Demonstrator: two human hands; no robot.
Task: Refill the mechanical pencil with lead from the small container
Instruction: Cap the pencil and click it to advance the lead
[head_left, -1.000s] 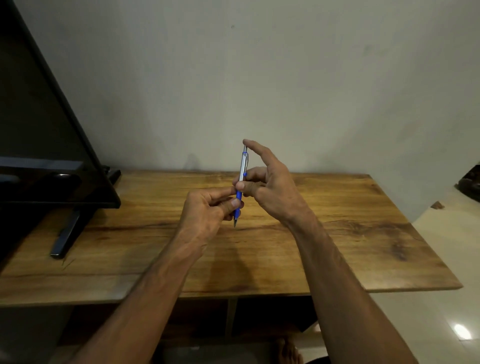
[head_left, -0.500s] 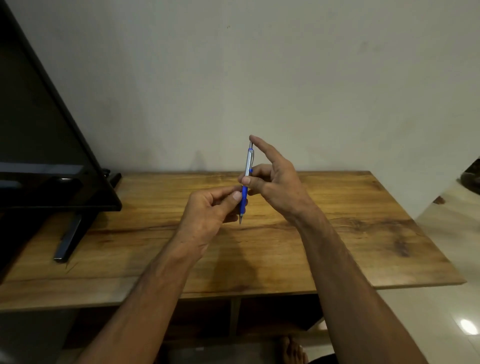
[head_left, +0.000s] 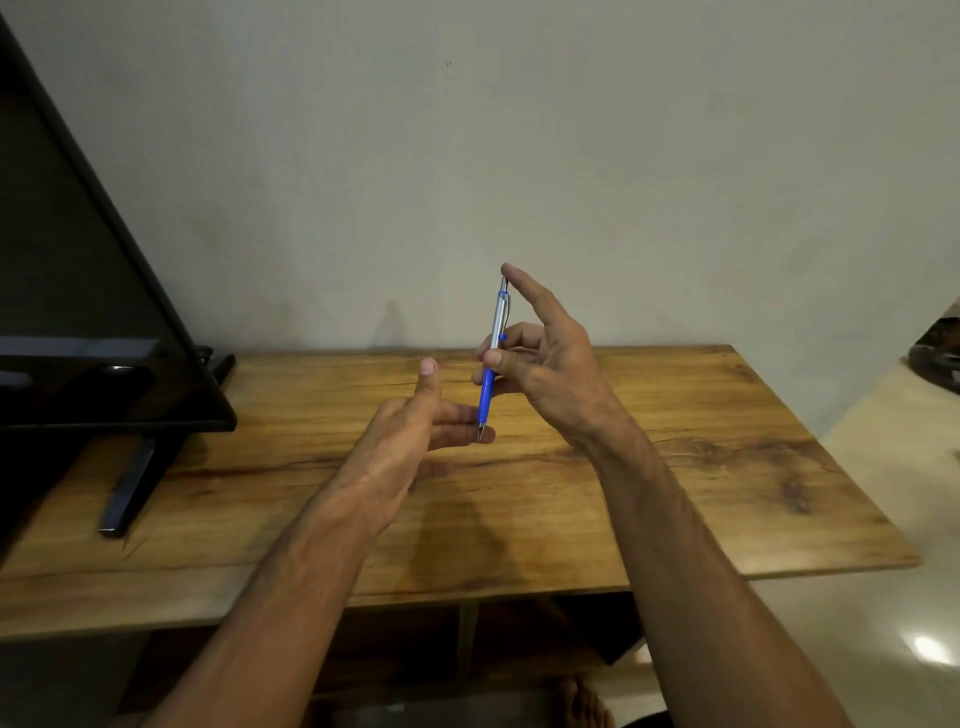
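A mechanical pencil (head_left: 492, 358) with a silver upper barrel and a blue grip stands nearly upright above the wooden table (head_left: 675, 467), tip down. My right hand (head_left: 540, 364) grips it between thumb and middle fingers, with the index finger resting on its top button. My left hand (head_left: 421, 426) is spread just left of and below it, thumb raised, fingers stretched under the pencil's tip. Whether the tip touches those fingers I cannot tell. No lead container shows anywhere in view.
A black flat screen (head_left: 78, 312) on a stand (head_left: 130, 483) fills the table's left side. A plain wall rises behind the table. Pale tiled floor (head_left: 909, 597) lies to the right, and a bare foot (head_left: 582, 701) shows under the table's front edge.
My left hand has let go of the pencil's blue grip and spread apart below it. The right hand keeps the pencil upright, shifted slightly right.
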